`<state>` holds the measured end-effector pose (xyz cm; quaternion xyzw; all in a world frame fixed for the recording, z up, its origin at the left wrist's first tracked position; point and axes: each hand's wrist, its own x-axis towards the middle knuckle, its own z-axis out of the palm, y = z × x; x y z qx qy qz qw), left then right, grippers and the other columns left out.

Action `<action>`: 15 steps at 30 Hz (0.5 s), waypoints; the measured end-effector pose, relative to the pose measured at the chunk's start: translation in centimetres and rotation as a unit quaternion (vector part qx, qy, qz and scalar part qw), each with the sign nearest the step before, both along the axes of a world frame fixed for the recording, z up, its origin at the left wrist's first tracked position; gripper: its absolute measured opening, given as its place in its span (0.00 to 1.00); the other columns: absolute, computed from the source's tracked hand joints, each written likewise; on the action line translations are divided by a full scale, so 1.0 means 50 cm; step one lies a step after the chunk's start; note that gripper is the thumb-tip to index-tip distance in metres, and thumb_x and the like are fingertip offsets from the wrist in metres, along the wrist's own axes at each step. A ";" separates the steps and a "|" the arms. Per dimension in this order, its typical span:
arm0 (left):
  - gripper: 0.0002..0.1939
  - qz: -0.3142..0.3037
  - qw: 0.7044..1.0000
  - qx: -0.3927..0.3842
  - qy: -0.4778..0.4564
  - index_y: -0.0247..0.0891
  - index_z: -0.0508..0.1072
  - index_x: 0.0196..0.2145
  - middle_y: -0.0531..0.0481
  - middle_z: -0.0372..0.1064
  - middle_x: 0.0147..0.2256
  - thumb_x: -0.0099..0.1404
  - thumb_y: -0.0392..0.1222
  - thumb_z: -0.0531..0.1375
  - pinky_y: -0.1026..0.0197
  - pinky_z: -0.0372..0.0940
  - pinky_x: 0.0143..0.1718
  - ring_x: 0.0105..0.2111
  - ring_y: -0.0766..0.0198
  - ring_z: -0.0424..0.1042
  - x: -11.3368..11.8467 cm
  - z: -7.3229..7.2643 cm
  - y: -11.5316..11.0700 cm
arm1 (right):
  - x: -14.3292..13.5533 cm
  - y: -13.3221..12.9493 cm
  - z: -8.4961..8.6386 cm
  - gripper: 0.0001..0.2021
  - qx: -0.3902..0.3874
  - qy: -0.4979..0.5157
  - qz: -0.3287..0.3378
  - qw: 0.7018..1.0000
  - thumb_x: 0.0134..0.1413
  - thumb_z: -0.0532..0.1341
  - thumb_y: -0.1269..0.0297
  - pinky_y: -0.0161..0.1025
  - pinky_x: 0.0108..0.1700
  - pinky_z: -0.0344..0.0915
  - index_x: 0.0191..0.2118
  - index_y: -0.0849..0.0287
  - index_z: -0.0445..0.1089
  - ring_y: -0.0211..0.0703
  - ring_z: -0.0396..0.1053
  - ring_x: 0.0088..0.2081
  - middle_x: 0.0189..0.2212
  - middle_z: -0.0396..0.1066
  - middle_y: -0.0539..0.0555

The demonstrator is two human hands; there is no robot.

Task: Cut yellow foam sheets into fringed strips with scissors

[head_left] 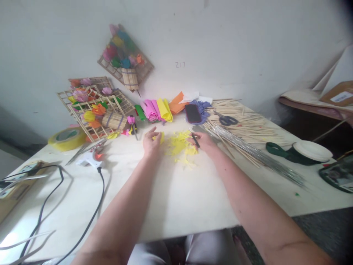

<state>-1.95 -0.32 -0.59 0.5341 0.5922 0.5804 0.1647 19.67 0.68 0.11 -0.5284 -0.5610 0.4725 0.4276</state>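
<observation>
My left hand (151, 142) is closed around a small piece of yellow paper (162, 137), its fingers partly hiding it. In my right hand (204, 142) is a slim black tool (195, 140) with a thin pale tip. Its exact kind is too small to tell. Between both hands, a loose heap of yellow paper scraps (178, 145) lies on the white table (184, 200), and my right fingers rest at its right edge.
Behind are folded crepe paper (164, 109), a phone (193, 113) and scissors (226, 119). Wooden sticks (248, 129) and wires (259, 158) spread right. Left stand flower-decorated stick frames (95, 106), yellow tape (67, 139), and a glue gun (92, 157) with its cord.
</observation>
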 end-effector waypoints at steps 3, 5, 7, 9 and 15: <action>0.08 0.040 0.996 -0.026 0.072 0.37 0.74 0.25 0.45 0.66 0.48 0.51 0.42 0.58 0.55 0.49 0.54 0.53 0.55 0.57 -0.015 0.001 0.003 | 0.002 -0.005 0.008 0.15 -0.002 0.023 0.008 1.000 0.32 0.67 0.61 0.28 0.16 0.55 0.32 0.60 0.69 0.30 0.56 0.16 0.16 0.61 0.45; 0.08 0.056 0.991 -0.074 0.097 0.37 0.75 0.26 0.45 0.66 0.49 0.51 0.40 0.57 0.55 0.48 0.55 0.55 0.55 0.54 -0.020 0.003 0.003 | 0.004 -0.012 0.017 0.13 -0.009 0.032 0.024 0.999 0.37 0.64 0.58 0.27 0.14 0.50 0.31 0.60 0.68 0.29 0.56 0.16 0.17 0.61 0.45; 0.08 0.073 0.981 -0.126 0.125 0.38 0.75 0.27 0.46 0.65 0.50 0.50 0.38 0.56 0.52 0.47 0.55 0.56 0.53 0.53 -0.021 0.007 0.000 | 0.007 -0.019 0.024 0.14 -0.021 0.040 0.040 0.998 0.39 0.63 0.56 0.27 0.13 0.46 0.32 0.59 0.68 0.30 0.58 0.17 0.17 0.61 0.46; 0.08 0.092 0.970 -0.164 0.154 0.40 0.75 0.26 0.48 0.64 0.50 0.49 0.38 0.56 0.48 0.44 0.55 0.56 0.51 0.52 -0.021 0.010 -0.004 | 0.009 -0.021 0.026 0.15 -0.026 0.052 0.052 0.997 0.39 0.63 0.56 0.26 0.14 0.44 0.33 0.59 0.67 0.30 0.59 0.18 0.18 0.62 0.46; 0.14 0.166 0.950 -0.145 0.220 0.39 0.75 0.35 0.44 0.63 0.51 0.49 0.40 0.57 0.45 0.42 0.55 0.55 0.49 0.52 -0.018 0.005 -0.009 | 0.007 -0.009 0.008 0.22 -0.005 0.037 0.060 0.998 0.34 0.66 0.60 0.28 0.16 0.49 0.40 0.58 0.66 0.31 0.60 0.19 0.20 0.62 0.45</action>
